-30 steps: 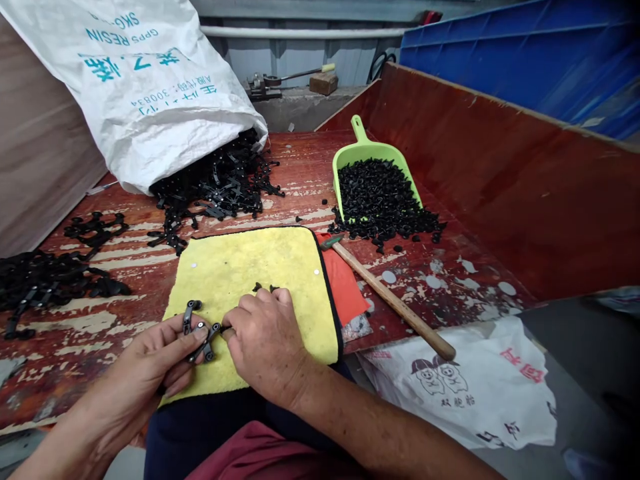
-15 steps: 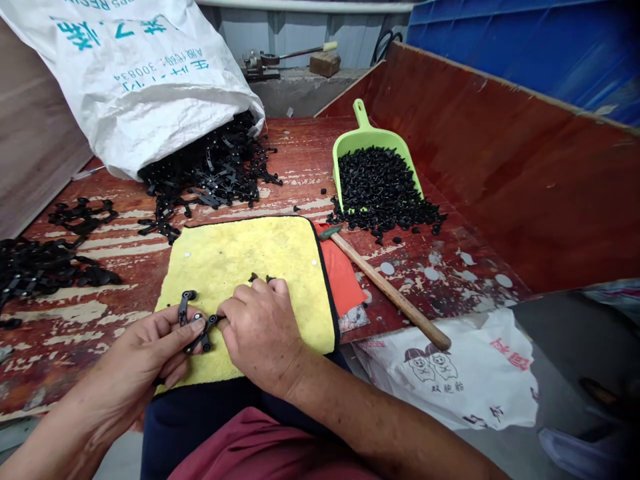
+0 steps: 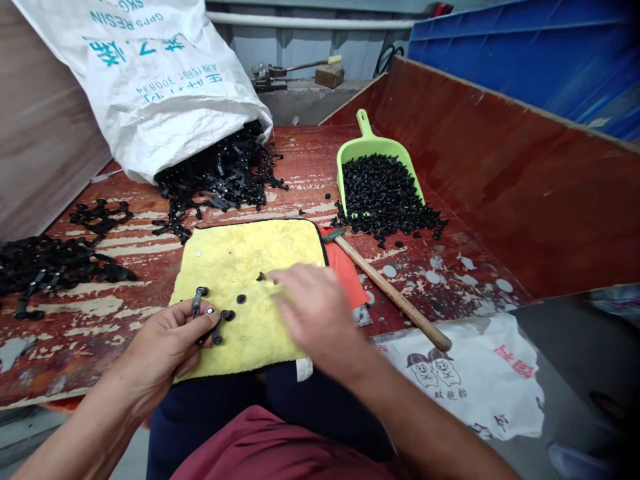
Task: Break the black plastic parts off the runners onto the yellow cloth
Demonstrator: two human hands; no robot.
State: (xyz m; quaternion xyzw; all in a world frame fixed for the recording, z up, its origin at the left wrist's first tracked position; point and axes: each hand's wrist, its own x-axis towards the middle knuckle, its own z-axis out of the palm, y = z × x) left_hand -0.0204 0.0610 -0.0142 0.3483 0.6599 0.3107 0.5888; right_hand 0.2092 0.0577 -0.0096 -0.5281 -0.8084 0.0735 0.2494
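1. Left hand: held the black linkage over the near-left part of the yellow cloth, pinched between thumb and fingers. Same grip as in the earlier frames.
2. Right hand: had been at the linkage's right end; now off it, shifted right and motion-blurred. Thumb and forefinger looked spread, forefinger tip right beside the small black piece. Couldn't tell if anything sat under the other fingers.
3. Linkage: right end now in plain view, with a dark round knob there. Earlier the right fingers covered that spot.
4. Cloth: round black piece now visible, lying between linkage and right hand. Two small dark pieces had shown above the right knuckles before; only one was clear now. White label had come into view at the near edge.
5. Bench: no change in layout, only the camera view shifted a little. Hammer lay right of the cloth, head on the orange sheet. Green dustpan behind it, full of small black parts spilling out the front. White sack at far left, linkage pile at its mouth.
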